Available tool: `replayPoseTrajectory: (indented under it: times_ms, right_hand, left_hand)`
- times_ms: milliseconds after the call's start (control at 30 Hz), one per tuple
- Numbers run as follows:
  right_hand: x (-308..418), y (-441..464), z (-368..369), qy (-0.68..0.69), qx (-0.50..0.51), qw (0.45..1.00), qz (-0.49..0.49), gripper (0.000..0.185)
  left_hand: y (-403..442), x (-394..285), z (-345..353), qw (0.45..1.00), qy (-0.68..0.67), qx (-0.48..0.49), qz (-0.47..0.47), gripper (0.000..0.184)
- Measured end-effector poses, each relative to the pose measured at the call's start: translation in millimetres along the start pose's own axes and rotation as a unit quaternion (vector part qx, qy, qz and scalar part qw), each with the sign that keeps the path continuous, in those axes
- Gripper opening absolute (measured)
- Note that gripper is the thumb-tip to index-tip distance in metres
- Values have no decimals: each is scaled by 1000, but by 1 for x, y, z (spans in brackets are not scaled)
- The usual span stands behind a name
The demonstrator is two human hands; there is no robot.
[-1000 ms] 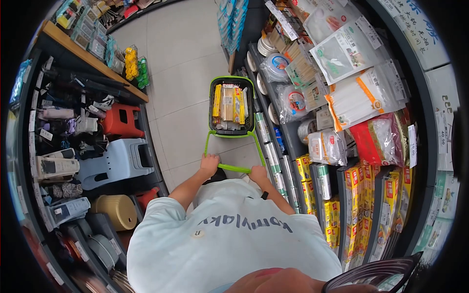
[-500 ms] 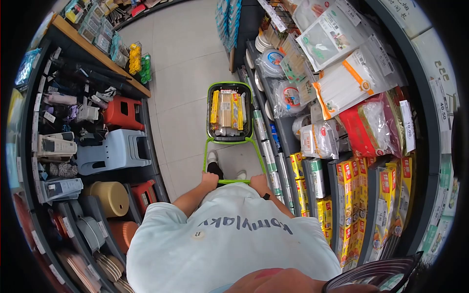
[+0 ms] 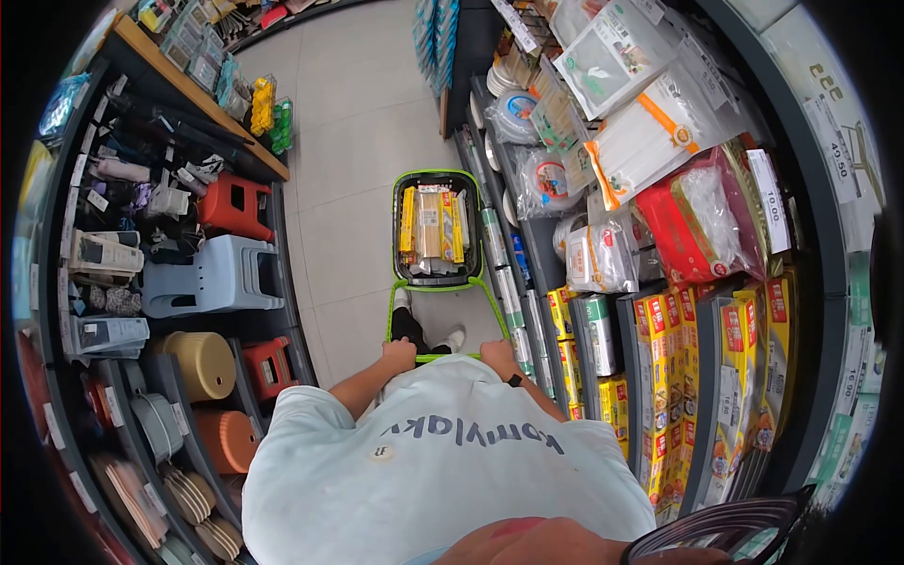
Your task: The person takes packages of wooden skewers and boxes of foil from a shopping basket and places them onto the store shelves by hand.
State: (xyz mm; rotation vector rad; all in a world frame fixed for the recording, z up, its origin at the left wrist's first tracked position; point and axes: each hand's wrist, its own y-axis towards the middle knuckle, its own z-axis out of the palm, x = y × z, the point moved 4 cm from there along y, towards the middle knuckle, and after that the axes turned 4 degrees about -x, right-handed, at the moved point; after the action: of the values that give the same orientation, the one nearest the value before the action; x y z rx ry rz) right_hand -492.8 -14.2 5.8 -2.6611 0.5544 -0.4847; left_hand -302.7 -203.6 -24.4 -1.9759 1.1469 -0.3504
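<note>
Both my hands are closed on the green handle (image 3: 390, 314) of a black and green shopping basket. My left hand (image 3: 399, 352) grips the bar's left end. My right hand (image 3: 497, 354), with a dark band on its wrist, holds the right end. Ahead of my feet, on the tiled floor, stands the basket (image 3: 438, 280). Inside it lie yellow boxes (image 3: 408, 219), a bundle of thin light-brown sticks (image 3: 427, 226) and clear packets partly hidden beneath.
Shelves run close on both sides of the aisle. Stools, among them a red stool (image 3: 235, 202) and a pale blue one (image 3: 212, 273), fill the left. At right are packaged bags (image 3: 650, 137) and yellow boxes (image 3: 667, 377). Grey floor (image 3: 348, 141) stretches ahead.
The basket appears slightly lower and farther left in view, while the nearby shelves have shifted upward. My feet have changed position a little. Both hands keep their hold on the handle.
</note>
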Motion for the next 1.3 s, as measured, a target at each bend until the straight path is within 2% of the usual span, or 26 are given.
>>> replayPoseTrajectory:
  times_ms: [367, 433, 467, 533, 667, 767, 867, 1100, 1300]
  right_hand:
    - [-2, -16, -2, 14, -41, 999, 15, 31]
    - [-3, -16, -3, 19, -39, 999, 33, 34]
    - [-2, -15, -5, 19, -40, 998, 33, 34]
    - [-5, -15, -1, 22, -28, 996, 82, 35]
    - [-9, -5, 10, 52, -45, 991, 117, 35]
    - [-9, 5, 15, 65, -37, 987, 139, 34]
    - [-10, 16, 19, 83, 21, 984, 158, 27]
    - [-13, 51, -17, 6, -20, 991, 136, 17]
    - [-57, 102, -33, -65, -30, 988, 137, 15]
  left_hand:
    - [-13, -17, 1, 1000, 21, -15, 8, 31]
    - [-7, -18, 6, 992, 92, -61, 63, 27]
    - [0, -15, 11, 992, 92, -62, 62, 27]
    - [8, -13, 17, 993, 30, -71, 87, 23]
    - [12, -9, 8, 989, 20, -83, 122, 21]
    - [11, -7, -7, 988, 44, -92, 120, 21]
    - [15, -1, -20, 985, 51, -117, 116, 22]
    - [56, 16, -27, 991, 16, -81, 105, 23]
    - [97, 2, -61, 991, -42, -47, 119, 24]
